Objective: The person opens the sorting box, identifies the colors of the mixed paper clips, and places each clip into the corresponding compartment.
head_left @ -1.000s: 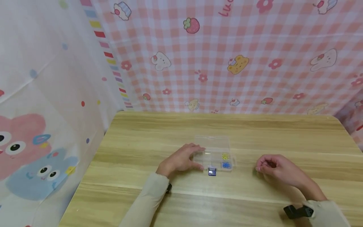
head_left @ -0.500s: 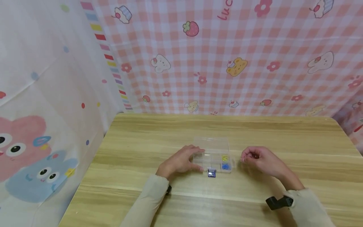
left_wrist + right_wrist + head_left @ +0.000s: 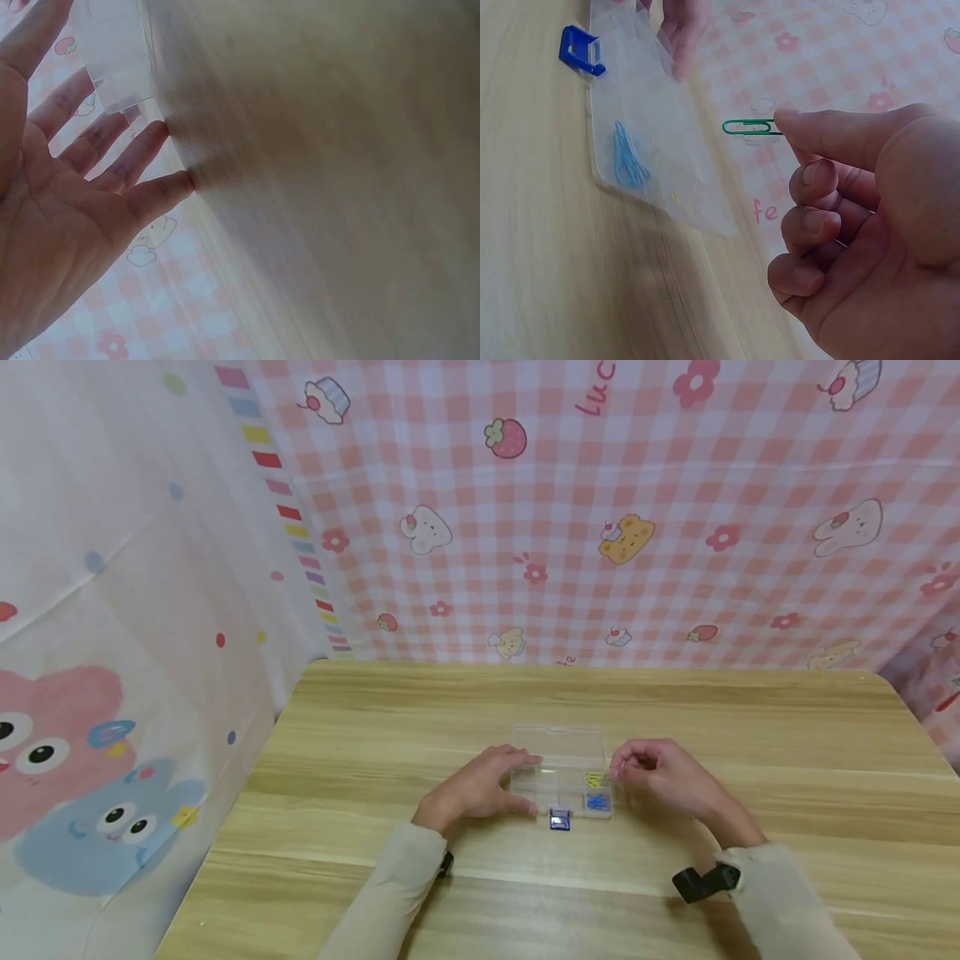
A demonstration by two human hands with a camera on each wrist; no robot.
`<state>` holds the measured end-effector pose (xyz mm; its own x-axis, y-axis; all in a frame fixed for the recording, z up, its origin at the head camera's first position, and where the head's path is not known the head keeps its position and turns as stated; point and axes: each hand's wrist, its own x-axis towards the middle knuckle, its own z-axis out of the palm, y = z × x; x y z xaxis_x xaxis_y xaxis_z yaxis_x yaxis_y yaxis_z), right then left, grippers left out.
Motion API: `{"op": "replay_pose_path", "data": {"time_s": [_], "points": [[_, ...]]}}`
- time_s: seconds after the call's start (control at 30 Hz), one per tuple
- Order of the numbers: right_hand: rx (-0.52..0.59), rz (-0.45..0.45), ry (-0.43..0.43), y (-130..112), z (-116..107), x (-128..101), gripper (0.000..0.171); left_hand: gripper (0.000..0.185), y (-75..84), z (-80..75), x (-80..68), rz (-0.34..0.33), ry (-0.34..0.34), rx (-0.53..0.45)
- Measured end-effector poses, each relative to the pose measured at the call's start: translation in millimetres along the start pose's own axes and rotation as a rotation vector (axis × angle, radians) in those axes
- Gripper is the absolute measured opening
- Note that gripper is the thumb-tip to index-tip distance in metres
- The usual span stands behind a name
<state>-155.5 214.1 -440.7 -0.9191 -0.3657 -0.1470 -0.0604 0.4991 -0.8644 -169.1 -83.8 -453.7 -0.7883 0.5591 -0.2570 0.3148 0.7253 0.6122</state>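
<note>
Pinching a green paper clip [image 3: 750, 127] between thumb and forefinger, the right hand [image 3: 660, 772] is hovering just beside the right end of the clear compartment box [image 3: 562, 768]. In the right wrist view the clip's long axis is running roughly level, sticking out from the fingertips [image 3: 791, 120] toward the box; the other three fingers are curled into the palm and gripping nothing.

The box is lying to the left of that hand and slightly below it, lid folded back, long axis running left-right across the wooden table [image 3: 375, 877]. The right hand is the nearer one to the box's right-end compartments, where the loose clips are sitting.

The left hand [image 3: 472, 789] is resting flat against the box's left end, fingers straight and spread, gripping nothing; the left wrist view is showing the open palm [image 3: 52, 225] with fingertips touching the clear plastic.

Counts:
- boxes: one
- green clips in hand: one
- blue clips [image 3: 628, 157]: a small cluster in one compartment, overlapping, exact number not readable
- yellow clips [image 3: 596, 776]: a small cluster in the compartment just behind the blue ones, number not readable
- blue binder clip [image 3: 559, 817]: one, sitting on the table touching or just beside the box's near edge.
</note>
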Motion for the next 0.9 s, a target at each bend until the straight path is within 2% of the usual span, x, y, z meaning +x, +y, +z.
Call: {"op": "replay_pose_path", "data": {"time_s": [0.3, 0.6, 0.9], "points": [[0.012, -0.028, -0.015, -9, 13, 14, 0.007, 0.073, -2.0, 0.3, 0.6, 0.013, 0.002, 0.008], [-0.009, -0.014, -0.011, -15, 26, 26, 0.007, 0.073, -1.9, 0.1, 1.7, 0.020, 0.005, 0.010], [-0.028, 0.004, -0.027, -11, 25, 23, 0.007, 0.072, -2.1, 0.8, 1.7, 0.012, 0.006, 0.010]]}}
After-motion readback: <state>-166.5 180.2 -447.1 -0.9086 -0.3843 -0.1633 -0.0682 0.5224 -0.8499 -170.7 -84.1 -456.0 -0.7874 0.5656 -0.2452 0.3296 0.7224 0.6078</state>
